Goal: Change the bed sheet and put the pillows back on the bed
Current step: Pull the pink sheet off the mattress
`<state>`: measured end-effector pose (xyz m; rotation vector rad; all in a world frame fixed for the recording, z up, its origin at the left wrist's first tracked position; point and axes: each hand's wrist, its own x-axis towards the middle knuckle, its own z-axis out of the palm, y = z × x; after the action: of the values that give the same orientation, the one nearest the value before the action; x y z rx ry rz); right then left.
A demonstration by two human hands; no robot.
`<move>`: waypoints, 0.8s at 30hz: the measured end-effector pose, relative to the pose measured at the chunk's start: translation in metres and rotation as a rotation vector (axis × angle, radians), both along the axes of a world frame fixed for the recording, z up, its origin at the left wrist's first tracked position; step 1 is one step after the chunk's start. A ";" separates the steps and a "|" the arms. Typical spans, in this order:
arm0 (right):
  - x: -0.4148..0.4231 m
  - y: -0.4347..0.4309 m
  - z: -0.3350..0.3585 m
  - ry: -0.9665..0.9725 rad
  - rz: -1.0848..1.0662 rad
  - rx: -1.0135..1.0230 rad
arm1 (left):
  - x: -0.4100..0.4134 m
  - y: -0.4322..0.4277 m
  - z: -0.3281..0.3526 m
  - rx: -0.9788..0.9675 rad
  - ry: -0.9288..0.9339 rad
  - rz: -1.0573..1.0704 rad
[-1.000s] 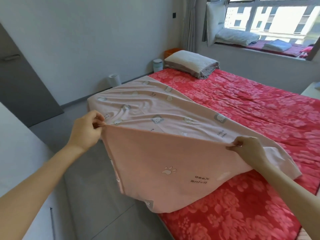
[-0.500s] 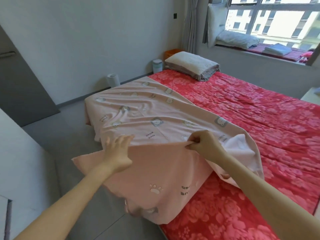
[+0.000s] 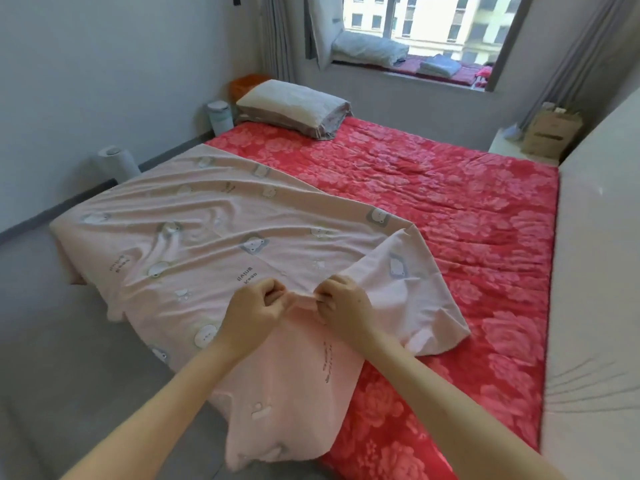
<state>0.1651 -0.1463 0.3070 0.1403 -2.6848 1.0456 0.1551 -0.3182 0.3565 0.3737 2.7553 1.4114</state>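
A pink bed sheet [image 3: 194, 237] printed with small bears lies folded over the left near corner of the bed, one end hanging off the bed's near edge. The bed [image 3: 450, 209] is covered by a red flowered quilt. My left hand [image 3: 254, 308] and my right hand [image 3: 341, 303] sit close together at the sheet's near fold, and both pinch its bunched edge. A white and grey pillow [image 3: 294, 105] rests at the far left corner of the bed.
A white headboard or wall panel [image 3: 595, 306] runs along the bed's right side. Two small white bins [image 3: 116, 164] [image 3: 220, 116] stand by the left wall. A paper bag [image 3: 550, 133] sits on a bedside stand. Folded bedding [image 3: 370, 50] lies on the window seat. Grey floor lies to the left.
My hands came together from wide apart, drawing the sheet's edge inward. The left hand, open on the sheet half a second ago, now pinches the edge beside the right hand.
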 end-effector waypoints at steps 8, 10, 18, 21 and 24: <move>-0.003 0.030 -0.063 0.020 -0.445 -0.070 | -0.020 -0.031 0.063 -0.053 0.116 -0.068; -0.007 0.051 -0.073 -0.007 -0.463 -0.047 | -0.031 -0.038 0.076 -0.054 0.154 -0.034; -0.015 0.130 -0.100 -0.215 -0.271 0.338 | -0.057 -0.064 0.095 -0.117 0.215 0.171; -0.018 0.153 -0.100 -0.187 -0.229 0.418 | -0.063 -0.071 0.092 -0.163 0.220 0.189; -0.020 0.168 -0.089 -0.097 -0.252 0.452 | -0.062 -0.071 0.086 -0.258 0.235 0.216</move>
<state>0.1453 0.0215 0.2178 -0.1667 -2.8854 0.3737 0.0933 -0.3896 0.4426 0.2525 3.2044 1.0837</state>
